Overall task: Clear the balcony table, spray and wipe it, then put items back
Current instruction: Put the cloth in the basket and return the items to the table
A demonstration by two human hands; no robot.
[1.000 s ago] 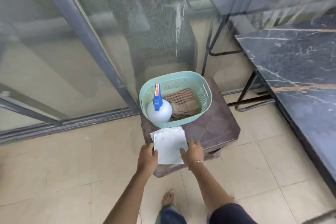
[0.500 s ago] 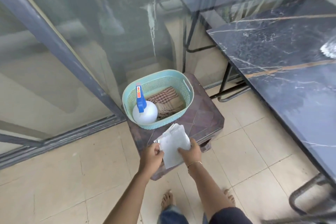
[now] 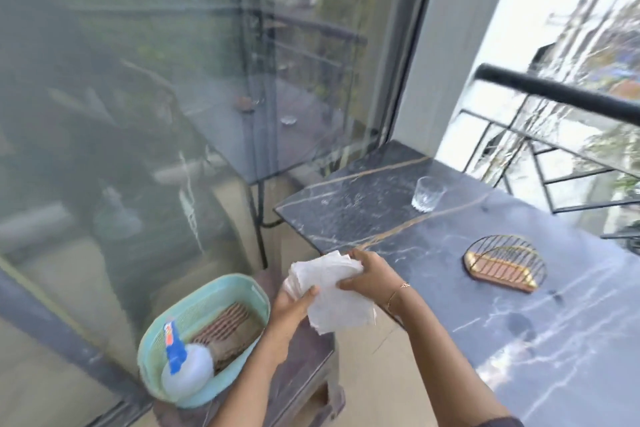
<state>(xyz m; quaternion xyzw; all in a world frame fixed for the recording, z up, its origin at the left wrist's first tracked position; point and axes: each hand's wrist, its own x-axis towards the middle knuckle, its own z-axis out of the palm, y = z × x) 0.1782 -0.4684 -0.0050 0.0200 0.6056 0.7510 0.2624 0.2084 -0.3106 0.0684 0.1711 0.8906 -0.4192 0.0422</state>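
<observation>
We hold a stack of white paper napkins (image 3: 334, 295) between both hands, above the gap between the dark marble counter (image 3: 450, 288) and the low brown stool (image 3: 304, 367). Our left hand (image 3: 292, 305) grips the stack's lower left side, thumb pressed on top, while our right hand (image 3: 372, 276) is closed over its upper right edge, a thin bracelet (image 3: 398, 291) at that wrist; both hands are clamped on the napkins and sit close together. On the counter a clear drinking glass (image 3: 426, 193) stands upright toward the far side, and a wire napkin holder (image 3: 505, 262) with a wooden base sits nearer our right, well apart from the glass. On the stool at lower left sits a mint green plastic basket (image 3: 204, 340); inside it lie a white spray bottle (image 3: 187, 374) with a blue trigger head, tipped against the near rim, and a brown checked cloth (image 3: 225, 333) folded just beside it. A glass door (image 3: 156, 114) with a dark frame rises behind the basket, reflecting the counter, and a black railing (image 3: 554, 97) runs along the far side of the counter. The floor below is pale tile.
</observation>
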